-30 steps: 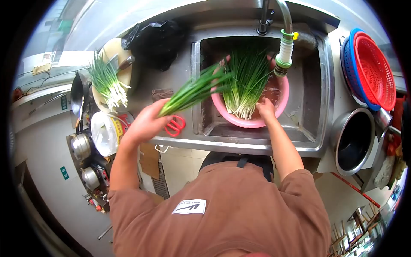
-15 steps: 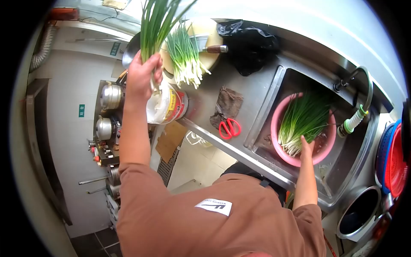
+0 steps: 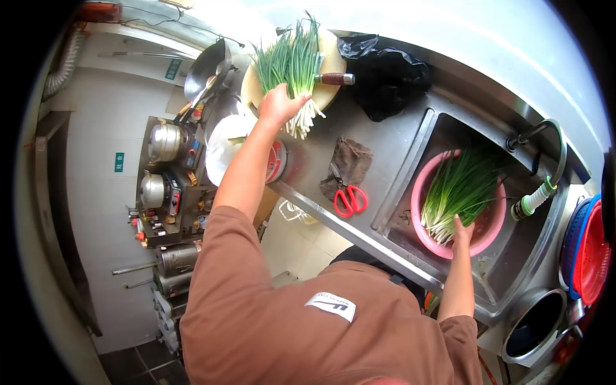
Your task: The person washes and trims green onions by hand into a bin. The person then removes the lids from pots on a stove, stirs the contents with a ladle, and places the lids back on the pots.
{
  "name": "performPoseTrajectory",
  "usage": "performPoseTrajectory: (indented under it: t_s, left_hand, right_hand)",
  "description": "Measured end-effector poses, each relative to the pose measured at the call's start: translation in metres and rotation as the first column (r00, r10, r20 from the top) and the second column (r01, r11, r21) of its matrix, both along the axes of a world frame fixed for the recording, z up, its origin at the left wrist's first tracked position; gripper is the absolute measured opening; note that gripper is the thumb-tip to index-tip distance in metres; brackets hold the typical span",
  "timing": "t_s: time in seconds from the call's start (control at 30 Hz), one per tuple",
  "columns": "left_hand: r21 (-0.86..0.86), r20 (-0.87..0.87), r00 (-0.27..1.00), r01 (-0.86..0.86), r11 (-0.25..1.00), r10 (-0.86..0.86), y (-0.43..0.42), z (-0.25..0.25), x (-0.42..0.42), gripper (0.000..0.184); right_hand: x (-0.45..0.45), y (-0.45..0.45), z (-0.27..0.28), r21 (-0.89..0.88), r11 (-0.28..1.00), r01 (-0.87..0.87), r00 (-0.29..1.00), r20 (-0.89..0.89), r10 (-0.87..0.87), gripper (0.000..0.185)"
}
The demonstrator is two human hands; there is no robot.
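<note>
My left hand [image 3: 279,106] is closed around a bunch of scallions [image 3: 301,61], close to the white ends. The bunch lies on a round cutting board [image 3: 331,48], among other scallions on the same board. A knife with a brown handle [image 3: 336,79] rests on the board beside them, its blade mostly covered. My right hand [image 3: 462,234] reaches into a pink basin [image 3: 418,212] and grips the root end of more scallions [image 3: 462,189]. Some of the right fingers are hidden under the stalks.
The basin stands in a metal sink [image 3: 401,170] with a hose tap [image 3: 534,197]. Red-handled scissors [image 3: 350,200] and a brown cloth [image 3: 351,160] lie on the counter. A black plastic bag [image 3: 388,83] is behind, and a white bucket [image 3: 221,151] stands under my left forearm.
My left hand has lowered the raised bunch onto the board, moving right, and still holds it. My right hand stays in the basin at the scallions' root ends.
</note>
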State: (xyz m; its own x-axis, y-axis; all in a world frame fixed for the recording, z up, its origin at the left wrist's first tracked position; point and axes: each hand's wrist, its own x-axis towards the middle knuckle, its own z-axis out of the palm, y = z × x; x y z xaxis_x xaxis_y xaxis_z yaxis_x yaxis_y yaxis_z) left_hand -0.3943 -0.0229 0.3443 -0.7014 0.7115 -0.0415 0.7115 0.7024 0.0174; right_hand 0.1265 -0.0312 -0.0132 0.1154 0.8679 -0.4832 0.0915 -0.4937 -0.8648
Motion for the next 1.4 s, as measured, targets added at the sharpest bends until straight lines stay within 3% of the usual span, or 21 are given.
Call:
performPoseTrajectory:
  t_s: [0.1, 0.13, 0.2, 0.23, 0.27, 0.33, 0.37, 0.4, 0.47, 0.57, 0.6, 0.67, 0.73, 0.8, 0.87, 0.93, 0.97, 1.03, 1.23, 1.3, 1.4]
  left_hand:
    - [0.117, 0.062, 0.994, 0.078, 0.990, -0.085, -0.010, -0.005, -0.007, 0.068]
    - [0.163, 0.007, 0.992, 0.125, 0.979, -0.128, -0.015, -0.005, -0.004, 0.063]
    - [0.443, -0.009, 0.931, 0.331, 0.833, -0.365, -0.028, -0.011, 0.002, 0.040]
    - [0.411, -0.147, 0.882, 0.466, 0.784, -0.447, -0.030, -0.002, 0.022, 0.033]
    - [0.488, -0.061, 0.912, 0.381, 0.785, -0.405, -0.030, 0.009, 0.062, 0.029]
    - [0.565, 0.047, 0.874, 0.376, 0.734, -0.484, -0.040, 0.006, 0.107, 0.022]
    - [0.536, 0.032, 0.845, 0.436, 0.723, -0.533, -0.046, 0.000, 0.123, 0.021]
    - [0.568, 0.074, 0.808, 0.447, 0.691, -0.584, -0.051, -0.008, 0.142, 0.020]
    - [0.520, 0.166, 0.750, 0.485, 0.703, -0.640, -0.060, -0.024, 0.174, 0.020]
    - [0.519, 0.354, 0.673, 0.436, 0.736, -0.649, -0.076, -0.057, 0.206, 0.021]
    - [0.548, 0.349, 0.627, 0.466, 0.694, -0.696, -0.082, -0.075, 0.209, 0.021]
    - [0.483, 0.499, 0.579, 0.431, 0.762, -0.644, -0.086, -0.078, 0.230, 0.021]
    - [0.452, 0.502, 0.548, 0.494, 0.743, -0.670, -0.090, -0.091, 0.237, 0.021]
    - [0.412, 0.519, 0.534, 0.528, 0.743, -0.667, -0.091, -0.095, 0.248, 0.021]
    - [0.378, 0.540, 0.513, 0.561, 0.737, -0.667, -0.091, -0.101, 0.254, 0.021]
    - [0.353, 0.588, 0.467, 0.586, 0.729, -0.660, -0.094, -0.113, 0.262, 0.022]
    - [0.329, 0.625, 0.464, 0.573, 0.750, -0.628, -0.095, -0.117, 0.268, 0.023]
    - [0.306, 0.650, 0.450, 0.582, 0.753, -0.612, -0.096, -0.126, 0.278, 0.023]
    - [0.230, 0.762, 0.376, 0.603, 0.764, -0.527, -0.085, -0.154, 0.315, 0.025]
    - [0.132, 0.982, 0.081, 0.369, 0.920, -0.173, -0.075, -0.171, 0.334, 0.034]
    - [-0.021, 0.965, -0.250, 0.215, 0.976, 0.076, -0.048, -0.193, 0.377, 0.047]
  right_hand:
    - [-0.009, 0.002, 0.009, -0.161, 0.976, -0.146, 0.986, 0.053, 0.157, 0.057]
    - [-0.002, 0.004, 0.004, -0.106, 0.977, -0.185, 0.981, -0.079, 0.178, 0.054]
    - [0.003, 0.010, 0.005, -0.025, 0.999, 0.028, 0.992, -0.121, -0.031, 0.044]
    - [0.020, 0.013, -0.013, -0.054, 0.995, 0.081, 0.992, 0.105, -0.075, 0.040]
    - [0.029, 0.015, -0.005, -0.111, 0.994, -0.020, 0.938, 0.342, 0.057, 0.045]
    - [0.042, 0.002, -0.039, -0.079, 0.988, -0.129, 0.863, 0.482, 0.151, 0.051]
    - [0.040, 0.012, 0.014, -0.241, 0.943, -0.229, 0.919, 0.266, 0.291, 0.051]
    - [0.048, 0.009, -0.014, -0.235, 0.969, -0.080, 0.996, -0.055, 0.069, 0.046]
    - [0.045, 0.017, 0.032, -0.296, 0.955, -0.027, 0.995, 0.081, 0.054, 0.042]
    - [0.042, 0.016, 0.042, 0.127, 0.980, -0.154, 0.734, 0.679, 0.027, 0.037]
    - [0.037, 0.019, 0.053, 0.124, 0.980, -0.153, 0.737, 0.675, 0.030, 0.037]
    - [0.030, 0.024, 0.064, 0.227, 0.854, -0.467, 0.599, 0.792, 0.117, 0.037]
    - [0.025, 0.034, 0.060, 0.225, 0.858, -0.463, 0.616, 0.777, 0.129, 0.030]
    - [0.027, 0.047, 0.051, -0.034, 0.884, -0.467, 0.452, 0.849, 0.272, 0.019]
    - [0.034, 0.051, 0.058, 0.055, 0.895, -0.443, 0.524, 0.826, 0.208, 0.011]
    - [0.050, 0.056, 0.069, 0.431, 0.867, -0.253, 0.856, 0.516, -0.007, 0.009]
    - [0.061, 0.059, 0.076, 0.461, 0.880, -0.110, 0.950, 0.310, -0.044, 0.006]
    - [0.085, 0.062, 0.121, 0.365, 0.925, 0.108, 0.993, 0.004, -0.117, 0.010]
    - [0.132, 0.079, 0.176, 0.430, 0.861, 0.273, 0.962, -0.109, -0.251, 0.009]
    - [0.126, 0.077, 0.181, 0.324, 0.907, 0.268, 0.946, -0.266, -0.185, 0.011]
    - [0.106, 0.064, 0.184, 0.268, 0.938, 0.219, 0.915, -0.391, -0.102, 0.010]
